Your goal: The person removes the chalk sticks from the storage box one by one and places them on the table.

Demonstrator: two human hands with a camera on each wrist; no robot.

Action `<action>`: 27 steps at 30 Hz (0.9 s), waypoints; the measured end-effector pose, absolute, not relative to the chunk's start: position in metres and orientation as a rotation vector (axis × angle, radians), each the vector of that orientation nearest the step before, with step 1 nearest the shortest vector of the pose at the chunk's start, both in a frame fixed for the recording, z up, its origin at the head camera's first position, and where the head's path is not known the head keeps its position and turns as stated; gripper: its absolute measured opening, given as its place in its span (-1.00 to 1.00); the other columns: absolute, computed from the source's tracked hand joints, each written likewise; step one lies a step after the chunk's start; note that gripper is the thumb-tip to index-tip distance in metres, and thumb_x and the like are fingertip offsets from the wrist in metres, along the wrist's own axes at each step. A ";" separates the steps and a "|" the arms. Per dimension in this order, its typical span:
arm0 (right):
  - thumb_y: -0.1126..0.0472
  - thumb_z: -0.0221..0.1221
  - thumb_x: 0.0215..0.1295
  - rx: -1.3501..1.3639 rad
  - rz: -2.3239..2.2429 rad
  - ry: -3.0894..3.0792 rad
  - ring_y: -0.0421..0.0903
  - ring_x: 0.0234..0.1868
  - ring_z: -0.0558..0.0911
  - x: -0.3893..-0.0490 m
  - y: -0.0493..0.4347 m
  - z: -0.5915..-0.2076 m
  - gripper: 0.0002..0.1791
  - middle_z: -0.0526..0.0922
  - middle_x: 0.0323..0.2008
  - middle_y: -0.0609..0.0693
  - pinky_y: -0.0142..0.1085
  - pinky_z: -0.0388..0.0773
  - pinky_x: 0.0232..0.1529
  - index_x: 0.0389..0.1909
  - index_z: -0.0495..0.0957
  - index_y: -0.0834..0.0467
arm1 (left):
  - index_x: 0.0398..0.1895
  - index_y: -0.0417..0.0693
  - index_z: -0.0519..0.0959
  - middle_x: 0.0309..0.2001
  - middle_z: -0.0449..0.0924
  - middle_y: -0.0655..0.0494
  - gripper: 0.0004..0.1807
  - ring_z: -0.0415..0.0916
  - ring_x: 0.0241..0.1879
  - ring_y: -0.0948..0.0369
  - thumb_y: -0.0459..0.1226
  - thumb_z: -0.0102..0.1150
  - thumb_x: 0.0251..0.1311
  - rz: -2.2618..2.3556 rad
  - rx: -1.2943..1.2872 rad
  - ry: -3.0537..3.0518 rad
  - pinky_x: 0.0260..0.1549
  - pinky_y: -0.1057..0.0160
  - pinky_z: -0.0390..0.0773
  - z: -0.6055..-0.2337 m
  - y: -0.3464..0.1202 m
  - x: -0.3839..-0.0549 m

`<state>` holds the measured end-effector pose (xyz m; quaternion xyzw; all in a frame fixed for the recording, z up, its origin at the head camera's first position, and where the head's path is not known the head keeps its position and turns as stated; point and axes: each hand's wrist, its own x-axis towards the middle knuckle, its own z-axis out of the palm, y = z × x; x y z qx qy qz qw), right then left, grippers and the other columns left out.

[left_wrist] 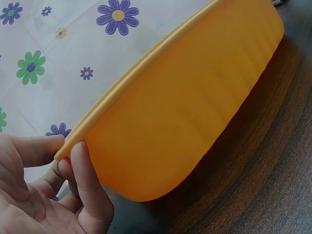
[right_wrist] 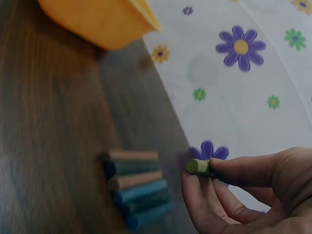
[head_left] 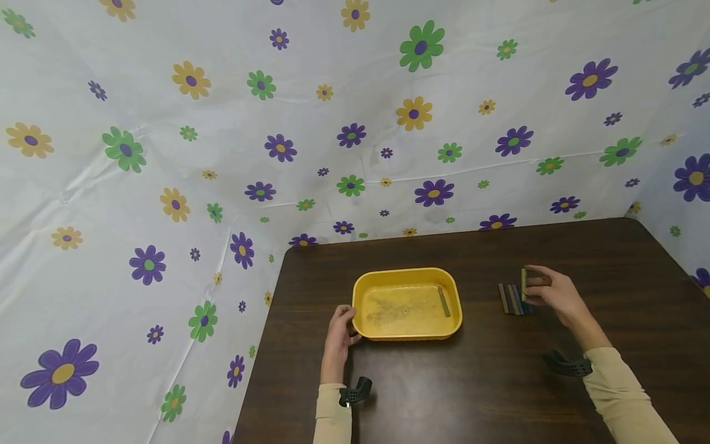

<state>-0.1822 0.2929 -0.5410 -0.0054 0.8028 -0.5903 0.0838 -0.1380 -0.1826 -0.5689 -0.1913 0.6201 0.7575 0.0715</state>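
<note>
A yellow plastic tray (head_left: 407, 337) rests on the table, with one dull green chalk stick (head_left: 444, 302) lying inside near its right end. My left hand (head_left: 337, 339) pinches the tray's left rim between thumb and fingers; the left wrist view shows the grip on the tray wall (left_wrist: 165, 107) closely. To the right, my right hand (head_left: 560, 299) pinches a yellow-green chalk stick (right_wrist: 197, 167) by thumb and fingertips, raised above the table. Just left of and below that hand lies a row of several brown, blue and dark green chalk sticks (right_wrist: 139, 181), side by side.
The dark wood-grain table (head_left: 432, 388) ends at a white flowered cloth (head_left: 310, 123) hanging behind it and at the left. Black wrist straps (head_left: 355, 392) sit on both forearms, over beige sleeves (head_left: 333, 416).
</note>
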 end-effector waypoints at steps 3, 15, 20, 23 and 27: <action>0.53 0.12 0.42 -0.007 -1.715 2.439 -0.33 -0.28 0.66 -0.179 0.300 -0.547 -0.30 0.40 0.12 0.66 -0.20 0.72 -0.20 0.46 0.03 0.60 | -0.10 -0.04 0.41 -0.30 0.48 0.02 -0.84 0.49 -0.49 0.25 -0.16 0.11 0.53 2.282 -0.586 1.878 -0.57 0.35 0.51 -0.572 -0.182 -0.138; 0.54 0.15 0.38 0.042 -1.488 2.591 0.15 -0.15 0.73 -0.180 0.314 -0.565 -0.33 0.42 0.14 0.69 -0.17 0.72 -0.23 0.45 0.13 0.57 | -0.09 -0.05 0.42 -0.31 0.47 0.04 -0.83 0.49 -0.49 0.24 -0.15 0.10 0.54 2.281 -0.592 1.921 -0.54 0.33 0.51 -0.575 -0.179 -0.137; 0.54 0.17 0.33 0.041 -1.361 2.688 0.27 -0.19 0.72 -0.182 0.314 -0.573 -0.37 0.53 0.03 0.63 -0.11 0.71 -0.29 0.38 0.23 0.57 | -0.10 -0.05 0.42 -0.31 0.47 0.03 -0.83 0.47 -0.49 0.24 -0.15 0.11 0.53 2.290 -0.585 1.927 -0.54 0.33 0.50 -0.576 -0.178 -0.136; 0.53 0.19 0.32 0.012 -1.310 2.727 0.29 -0.22 0.72 -0.183 0.314 -0.575 -0.41 0.56 -0.02 0.60 -0.07 0.71 -0.31 0.34 0.28 0.57 | -0.11 -0.05 0.42 -0.32 0.45 0.03 -0.84 0.45 -0.51 0.25 -0.16 0.09 0.54 2.293 -0.589 1.937 -0.54 0.33 0.50 -0.575 -0.178 -0.136; 0.52 0.20 0.31 -0.010 -1.293 2.752 0.24 -0.29 0.74 -0.184 0.313 -0.577 -0.43 0.59 -0.05 0.57 -0.06 0.70 -0.34 0.31 0.31 0.57 | -0.10 -0.05 0.42 -0.33 0.43 0.04 -0.84 0.44 -0.52 0.26 -0.16 0.09 0.54 2.287 -0.599 1.948 -0.53 0.32 0.49 -0.574 -0.177 -0.136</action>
